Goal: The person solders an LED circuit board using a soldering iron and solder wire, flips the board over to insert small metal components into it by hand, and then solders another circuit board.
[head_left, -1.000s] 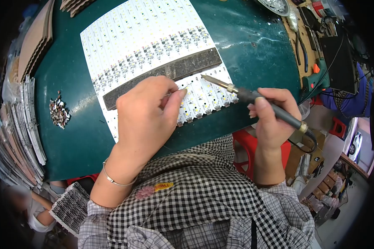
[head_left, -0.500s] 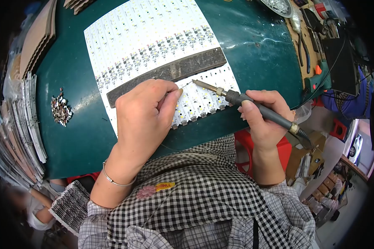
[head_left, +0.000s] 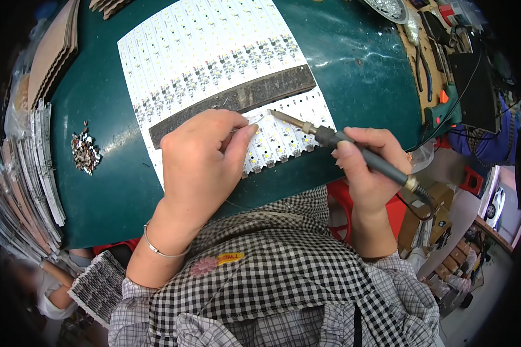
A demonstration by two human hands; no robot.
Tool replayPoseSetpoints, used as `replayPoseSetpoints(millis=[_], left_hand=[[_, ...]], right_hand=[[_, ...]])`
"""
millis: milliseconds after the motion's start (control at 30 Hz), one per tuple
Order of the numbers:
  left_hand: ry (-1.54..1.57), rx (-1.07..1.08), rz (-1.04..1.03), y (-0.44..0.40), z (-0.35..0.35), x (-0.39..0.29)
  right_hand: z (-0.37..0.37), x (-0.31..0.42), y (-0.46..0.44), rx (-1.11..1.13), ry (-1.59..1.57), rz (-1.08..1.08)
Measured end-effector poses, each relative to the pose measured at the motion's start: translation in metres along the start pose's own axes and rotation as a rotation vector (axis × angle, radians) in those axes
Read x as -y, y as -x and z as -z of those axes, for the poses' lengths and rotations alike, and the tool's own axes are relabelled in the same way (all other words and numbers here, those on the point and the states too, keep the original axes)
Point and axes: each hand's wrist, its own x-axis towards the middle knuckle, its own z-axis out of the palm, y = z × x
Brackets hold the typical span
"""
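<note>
In my right hand (head_left: 373, 168) is a soldering iron (head_left: 359, 151), gripped by its dark handle and pointing left. Its tip hovers at or just over a white LED circuit board panel (head_left: 202, 40); whether it touches I cannot tell. My left hand (head_left: 200, 156) is closed in a pinch on a thin solder wire (head_left: 235, 130), mostly hidden by the fingers, close to the tip. Across the panel, just beyond my left fingertips, lies a long dark bar (head_left: 237, 95). Small yellow LEDs and black parts dot the board in rows.
On the green table (head_left: 104, 208) a pile of small metallic bits (head_left: 85, 153) sits left. Stacked strips (head_left: 40, 168) and cardboard (head_left: 52, 52) line the left edge. Pliers (head_left: 422, 72) and a green-handled tool (head_left: 443, 110) lie right. Another person's arm (head_left: 58, 289) shows lower left.
The soldering iron has shifted very slightly right, with my right hand. The wire stretch that showed between my left fingers and the tip is less visible. My left hand has barely moved.
</note>
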Motion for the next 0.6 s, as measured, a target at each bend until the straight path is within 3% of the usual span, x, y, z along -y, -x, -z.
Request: replayPoseSetpoints(millis=[67, 133, 233, 333, 600], left_hand=[[0.054, 0.024, 0.147, 0.001, 0.009, -0.005], [0.056, -0.005, 0.149, 0.002, 0.013, -0.004], [0.027, -0.008, 0.13, 0.005, 0.021, -0.002], [0.195, 0.003, 0.16, 0.01, 0.02, 0.0], [0.094, -0.035, 0.157, 0.012, 0.014, 0.001]], right_hand=[[0.002, 0.002, 0.003, -0.074, -0.134, -0.139], [0.004, 0.0, 0.001, -0.123, -0.265, -0.154], [0.008, 0.0, -0.003, -0.135, -0.285, -0.137], [0.011, 0.001, -0.002, -0.136, -0.269, -0.129], [0.004, 0.002, 0.005, -0.086, -0.189, -0.169]])
